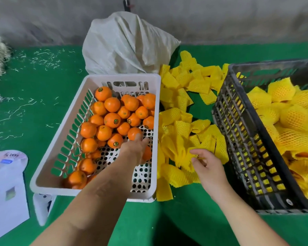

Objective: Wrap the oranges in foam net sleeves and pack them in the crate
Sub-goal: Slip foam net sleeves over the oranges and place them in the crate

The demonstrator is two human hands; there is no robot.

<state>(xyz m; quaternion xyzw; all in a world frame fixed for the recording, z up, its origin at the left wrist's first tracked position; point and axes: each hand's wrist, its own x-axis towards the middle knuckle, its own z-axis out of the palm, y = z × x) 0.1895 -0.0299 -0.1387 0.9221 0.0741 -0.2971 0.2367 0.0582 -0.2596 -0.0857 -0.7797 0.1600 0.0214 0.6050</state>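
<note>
A white slotted basket point(155, 107) holds several bare oranges point(112, 119). My left hand point(135, 150) reaches into it palm down, fingers stretched to the nearest orange point(134, 132); another orange point(147, 154) shows beside the palm. Whether the hand grips either is unclear. Yellow foam net sleeves point(178, 128) lie heaped between the basket and a dark plastic crate point(238, 135). My right hand point(207, 167) pinches the edge of one foam net sleeve point(180, 153) on that heap. Several wrapped oranges point(295, 118) fill the crate.
A white woven sack point(128, 45) stands against the grey wall behind the basket. A white box point(6, 189) sits at the lower left. Pale fibre scraps point(43, 57) litter the green floor on the left.
</note>
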